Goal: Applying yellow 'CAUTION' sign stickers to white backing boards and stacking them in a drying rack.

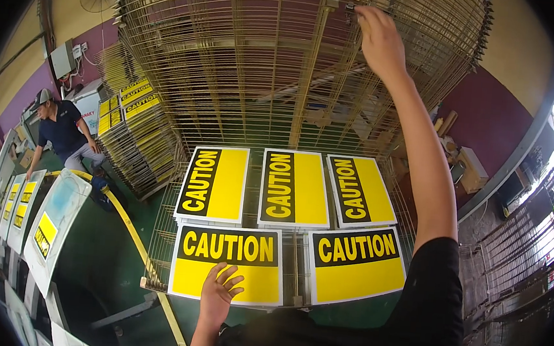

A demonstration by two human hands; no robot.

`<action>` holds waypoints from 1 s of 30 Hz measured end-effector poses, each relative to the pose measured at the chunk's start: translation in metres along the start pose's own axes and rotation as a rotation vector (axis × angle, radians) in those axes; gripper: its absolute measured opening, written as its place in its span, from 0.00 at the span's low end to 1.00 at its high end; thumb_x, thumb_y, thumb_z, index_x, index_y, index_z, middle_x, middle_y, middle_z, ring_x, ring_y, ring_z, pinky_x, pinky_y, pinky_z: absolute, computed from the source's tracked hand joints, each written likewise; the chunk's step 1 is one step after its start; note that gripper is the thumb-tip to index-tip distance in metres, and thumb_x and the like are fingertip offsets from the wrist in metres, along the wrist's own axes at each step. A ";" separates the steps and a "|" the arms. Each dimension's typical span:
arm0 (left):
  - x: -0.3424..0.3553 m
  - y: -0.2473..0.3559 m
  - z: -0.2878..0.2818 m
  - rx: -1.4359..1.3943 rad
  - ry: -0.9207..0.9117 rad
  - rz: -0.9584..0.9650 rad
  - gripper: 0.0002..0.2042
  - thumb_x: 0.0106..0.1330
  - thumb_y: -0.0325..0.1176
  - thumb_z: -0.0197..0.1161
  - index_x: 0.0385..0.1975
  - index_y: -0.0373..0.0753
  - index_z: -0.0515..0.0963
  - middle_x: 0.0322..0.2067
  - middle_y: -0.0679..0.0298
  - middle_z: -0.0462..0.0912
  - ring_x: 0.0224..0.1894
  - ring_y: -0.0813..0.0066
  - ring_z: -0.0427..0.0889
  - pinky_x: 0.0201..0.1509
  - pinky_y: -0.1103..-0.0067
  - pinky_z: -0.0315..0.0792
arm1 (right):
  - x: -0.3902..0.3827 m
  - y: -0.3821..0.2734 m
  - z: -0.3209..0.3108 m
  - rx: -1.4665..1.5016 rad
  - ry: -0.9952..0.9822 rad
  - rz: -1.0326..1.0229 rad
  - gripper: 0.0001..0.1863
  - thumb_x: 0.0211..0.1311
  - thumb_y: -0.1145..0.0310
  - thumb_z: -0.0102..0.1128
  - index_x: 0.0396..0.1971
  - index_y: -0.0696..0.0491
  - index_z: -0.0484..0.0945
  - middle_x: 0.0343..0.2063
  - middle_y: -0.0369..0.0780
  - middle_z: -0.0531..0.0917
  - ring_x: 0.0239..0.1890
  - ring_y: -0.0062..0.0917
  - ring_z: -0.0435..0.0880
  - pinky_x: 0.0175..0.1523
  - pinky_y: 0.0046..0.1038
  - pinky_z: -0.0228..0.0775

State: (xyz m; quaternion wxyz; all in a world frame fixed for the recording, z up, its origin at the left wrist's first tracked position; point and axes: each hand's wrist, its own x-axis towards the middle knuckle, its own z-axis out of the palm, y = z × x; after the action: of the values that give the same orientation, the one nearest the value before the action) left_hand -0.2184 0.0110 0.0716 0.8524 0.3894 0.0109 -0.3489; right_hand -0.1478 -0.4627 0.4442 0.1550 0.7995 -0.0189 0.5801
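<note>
The left hand (219,292) lies flat with fingers spread apart on the lower edge of a yellow-and-black sign (229,263), which rests on a wire drying rack shelf (292,265) with four more signs: one (356,264) just beside it to the right, three (287,187) in a row behind it. The right hand (379,38) is raised well above that sign, its fingers closed on the edge of a lifted wire rack shelf (285,63). Far left of the sign, another person (65,133) crouches by a stack of racks (138,133).
</note>
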 end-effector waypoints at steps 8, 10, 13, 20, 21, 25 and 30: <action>-0.028 0.001 -0.024 -0.072 0.171 0.042 0.19 0.75 0.45 0.47 0.59 0.42 0.65 0.51 0.59 0.74 0.45 0.64 0.80 0.44 0.69 0.76 | 0.021 0.016 0.011 -0.251 0.004 0.041 0.18 0.66 0.67 0.53 0.55 0.48 0.76 0.52 0.40 0.81 0.58 0.38 0.74 0.60 0.44 0.67; -0.031 0.001 -0.032 -0.089 0.163 0.047 0.19 0.75 0.45 0.46 0.59 0.42 0.64 0.52 0.58 0.74 0.45 0.64 0.80 0.43 0.69 0.77 | 0.009 0.012 -0.018 -0.237 -0.028 0.028 0.18 0.64 0.67 0.53 0.54 0.49 0.76 0.52 0.41 0.81 0.58 0.40 0.74 0.58 0.46 0.68; -0.041 0.008 -0.042 -0.123 0.189 0.099 0.20 0.75 0.46 0.47 0.59 0.41 0.65 0.52 0.56 0.75 0.49 0.61 0.80 0.47 0.69 0.77 | -0.016 -0.047 -0.061 0.184 -0.222 0.064 0.16 0.66 0.70 0.52 0.53 0.54 0.75 0.47 0.49 0.81 0.51 0.46 0.79 0.53 0.40 0.71; -0.032 0.052 -0.063 -0.184 0.230 0.348 0.27 0.76 0.52 0.42 0.66 0.38 0.61 0.61 0.54 0.70 0.58 0.60 0.74 0.60 0.67 0.68 | -0.114 -0.134 -0.202 0.383 -0.878 0.274 0.14 0.65 0.78 0.49 0.50 0.62 0.74 0.39 0.49 0.82 0.42 0.38 0.82 0.50 0.32 0.72; -0.032 0.058 -0.067 -0.197 0.290 0.412 0.29 0.76 0.52 0.41 0.68 0.39 0.59 0.64 0.55 0.68 0.61 0.60 0.71 0.64 0.66 0.64 | -0.125 -0.148 -0.218 0.344 -1.021 0.271 0.14 0.63 0.79 0.49 0.48 0.61 0.75 0.36 0.48 0.82 0.41 0.38 0.82 0.48 0.33 0.72; -0.032 0.076 -0.098 -0.312 0.347 0.574 0.28 0.77 0.49 0.38 0.70 0.36 0.56 0.68 0.53 0.62 0.67 0.58 0.66 0.69 0.65 0.61 | -0.199 -0.170 -0.235 0.576 -1.357 -0.195 0.13 0.59 0.75 0.52 0.44 0.57 0.77 0.33 0.47 0.83 0.39 0.47 0.81 0.44 0.43 0.71; -0.043 0.079 -0.124 -0.300 0.448 0.608 0.27 0.77 0.45 0.38 0.70 0.35 0.54 0.65 0.51 0.67 0.62 0.59 0.72 0.62 0.67 0.70 | -0.301 -0.216 -0.199 0.847 -1.767 -0.033 0.10 0.61 0.70 0.54 0.41 0.54 0.74 0.32 0.52 0.82 0.36 0.51 0.80 0.40 0.46 0.71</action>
State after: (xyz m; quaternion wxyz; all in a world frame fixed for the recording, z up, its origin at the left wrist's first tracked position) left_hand -0.1722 0.1557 0.0497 0.9406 0.3125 0.1318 0.0179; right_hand -0.3840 -0.2485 0.1704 -0.2065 0.9356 0.0928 -0.2710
